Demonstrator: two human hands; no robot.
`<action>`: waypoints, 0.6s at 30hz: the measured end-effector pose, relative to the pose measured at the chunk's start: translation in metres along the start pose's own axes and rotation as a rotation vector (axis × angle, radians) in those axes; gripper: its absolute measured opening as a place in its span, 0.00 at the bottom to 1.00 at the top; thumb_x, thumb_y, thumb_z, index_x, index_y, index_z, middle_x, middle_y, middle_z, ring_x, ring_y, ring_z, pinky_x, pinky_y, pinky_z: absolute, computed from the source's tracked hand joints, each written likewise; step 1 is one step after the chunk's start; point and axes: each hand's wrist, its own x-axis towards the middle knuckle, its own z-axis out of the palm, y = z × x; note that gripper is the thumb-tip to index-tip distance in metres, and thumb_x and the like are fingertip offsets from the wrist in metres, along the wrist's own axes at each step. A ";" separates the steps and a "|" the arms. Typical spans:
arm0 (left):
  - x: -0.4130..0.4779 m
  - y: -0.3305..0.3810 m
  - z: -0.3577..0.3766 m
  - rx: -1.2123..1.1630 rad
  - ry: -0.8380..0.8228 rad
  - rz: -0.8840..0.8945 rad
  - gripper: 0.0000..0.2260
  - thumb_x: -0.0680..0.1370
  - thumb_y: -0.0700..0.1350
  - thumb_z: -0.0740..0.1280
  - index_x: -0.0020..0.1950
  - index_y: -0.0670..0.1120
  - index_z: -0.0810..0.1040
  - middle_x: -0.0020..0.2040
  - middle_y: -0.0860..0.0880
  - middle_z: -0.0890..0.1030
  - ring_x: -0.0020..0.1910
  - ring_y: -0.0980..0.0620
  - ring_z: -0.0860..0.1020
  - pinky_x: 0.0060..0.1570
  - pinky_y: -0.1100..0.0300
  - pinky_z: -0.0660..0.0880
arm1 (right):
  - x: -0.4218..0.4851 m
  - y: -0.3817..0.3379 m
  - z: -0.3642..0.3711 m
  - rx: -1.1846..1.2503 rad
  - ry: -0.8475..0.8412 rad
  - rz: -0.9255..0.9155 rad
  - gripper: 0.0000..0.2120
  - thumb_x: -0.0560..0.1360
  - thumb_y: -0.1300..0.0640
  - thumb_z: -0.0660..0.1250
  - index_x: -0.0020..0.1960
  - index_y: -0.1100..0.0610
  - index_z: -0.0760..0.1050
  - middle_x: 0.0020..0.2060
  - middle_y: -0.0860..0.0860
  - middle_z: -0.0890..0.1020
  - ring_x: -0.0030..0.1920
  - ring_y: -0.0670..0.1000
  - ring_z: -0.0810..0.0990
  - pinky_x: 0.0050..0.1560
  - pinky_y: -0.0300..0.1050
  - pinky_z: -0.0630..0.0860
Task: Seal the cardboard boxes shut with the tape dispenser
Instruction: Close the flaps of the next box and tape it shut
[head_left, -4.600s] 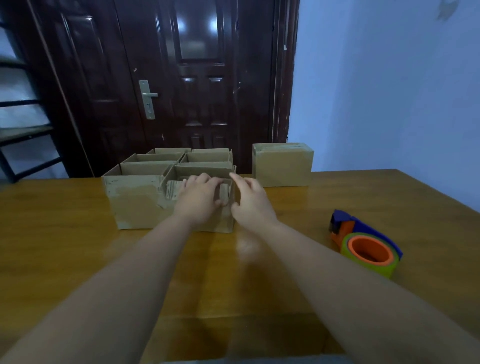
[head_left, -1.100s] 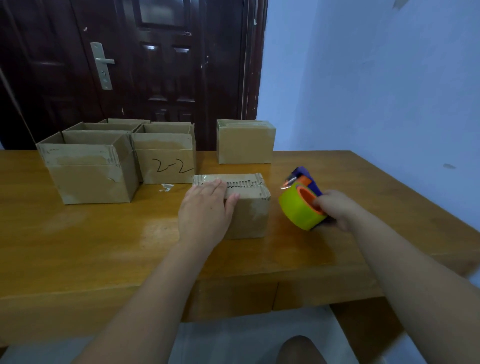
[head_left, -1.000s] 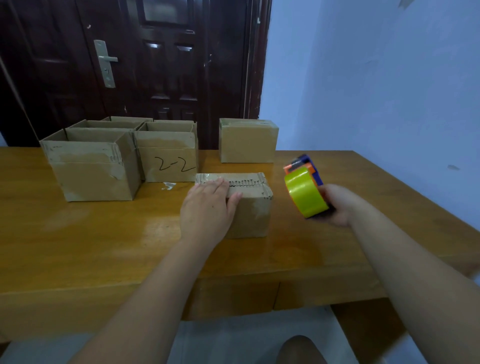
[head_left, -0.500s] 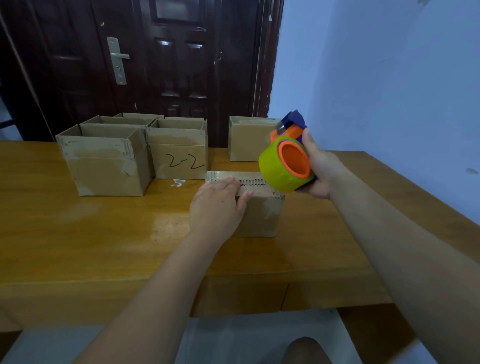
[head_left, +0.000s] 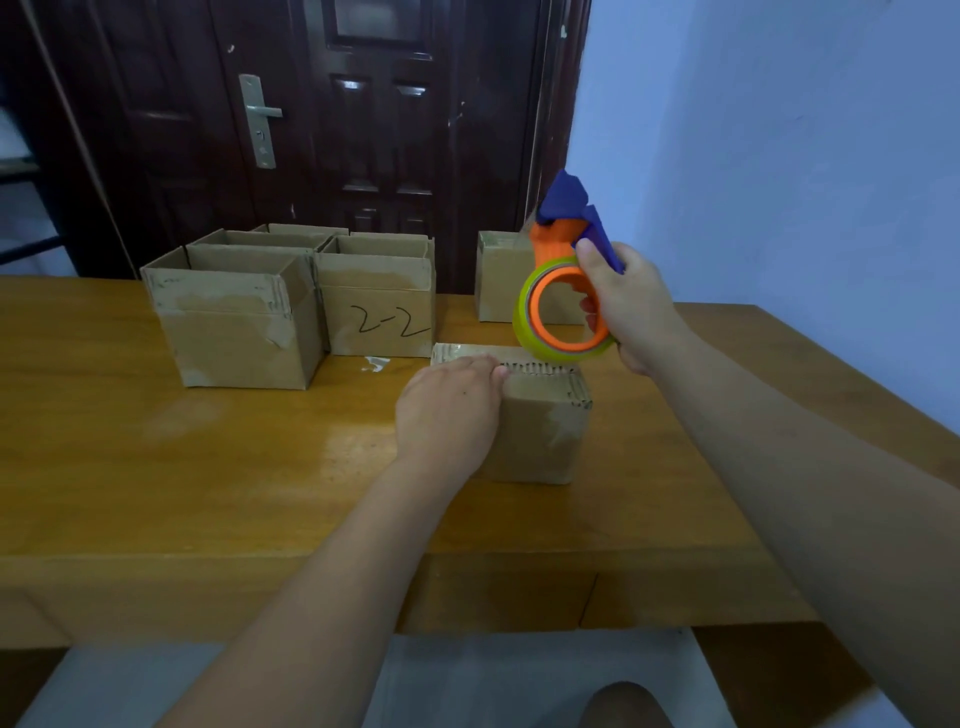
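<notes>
A small cardboard box (head_left: 545, 426) with its flaps folded down sits near the middle of the wooden table (head_left: 156, 467). My left hand (head_left: 449, 410) lies flat over its left top and front, fingers straight. My right hand (head_left: 631, 312) grips an orange and blue tape dispenser (head_left: 563, 291) with a yellow-green roll, held in the air just above the box's far right edge, blue blade end up.
Several open cardboard boxes (head_left: 239, 317) stand in a cluster at the back left, one marked "2-2" (head_left: 382, 312). A closed box (head_left: 501, 283) stands behind the dispenser. A dark door (head_left: 363, 130) is beyond the table, a blue wall (head_left: 779, 156) at right.
My right hand has lifted the tape dispenser from table height at the box's right and turned it upright above the box. My left hand has stayed on the box.
</notes>
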 end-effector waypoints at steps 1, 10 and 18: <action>0.001 0.000 -0.001 -0.052 0.004 -0.019 0.19 0.84 0.52 0.48 0.69 0.49 0.70 0.59 0.50 0.80 0.58 0.50 0.77 0.54 0.56 0.72 | -0.001 0.002 0.001 -0.016 -0.009 -0.020 0.11 0.80 0.45 0.60 0.56 0.50 0.72 0.42 0.47 0.78 0.45 0.49 0.77 0.43 0.42 0.74; 0.033 0.015 -0.024 -0.953 0.037 -0.321 0.25 0.77 0.66 0.56 0.46 0.47 0.80 0.39 0.50 0.81 0.40 0.54 0.79 0.42 0.58 0.74 | -0.011 0.005 0.010 -0.212 -0.102 -0.257 0.21 0.76 0.42 0.63 0.65 0.51 0.71 0.54 0.46 0.79 0.52 0.45 0.78 0.51 0.40 0.73; 0.037 0.007 -0.029 -1.238 0.055 -0.612 0.13 0.78 0.55 0.64 0.52 0.46 0.78 0.47 0.45 0.83 0.48 0.49 0.80 0.38 0.60 0.73 | -0.025 -0.003 0.020 -0.428 -0.149 -0.467 0.22 0.77 0.47 0.66 0.69 0.51 0.68 0.59 0.43 0.73 0.55 0.42 0.72 0.50 0.26 0.66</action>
